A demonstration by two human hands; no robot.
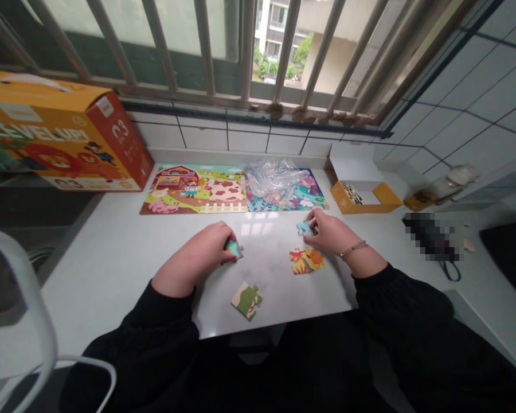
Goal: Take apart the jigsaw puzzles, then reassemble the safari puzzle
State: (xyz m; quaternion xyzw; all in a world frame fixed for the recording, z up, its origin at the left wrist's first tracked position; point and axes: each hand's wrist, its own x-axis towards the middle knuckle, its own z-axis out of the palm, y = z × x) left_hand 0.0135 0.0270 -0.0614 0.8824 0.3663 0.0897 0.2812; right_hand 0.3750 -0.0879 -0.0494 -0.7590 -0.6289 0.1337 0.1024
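On the white countertop, my left hand (217, 244) grips a teal jigsaw puzzle piece (232, 248) between thumb and fingers. My right hand (324, 230) is closed on a light-blue jigsaw piece (304, 228), partly covered by the fingertips. Just below the right hand lie joined orange and yellow jigsaw pieces (306, 261). A green and cream jigsaw piece (246, 300) rests alone near the counter's front edge, below and to the right of my left hand.
Behind the hands lie a farm picture board (193, 189) and a blue one (313, 192) under crumpled clear plastic (275, 180). An orange box (367, 201) stands open at the right, near a bottle (441, 188). A large carton (64, 135) stands at the left, behind a white faucet (34, 287).
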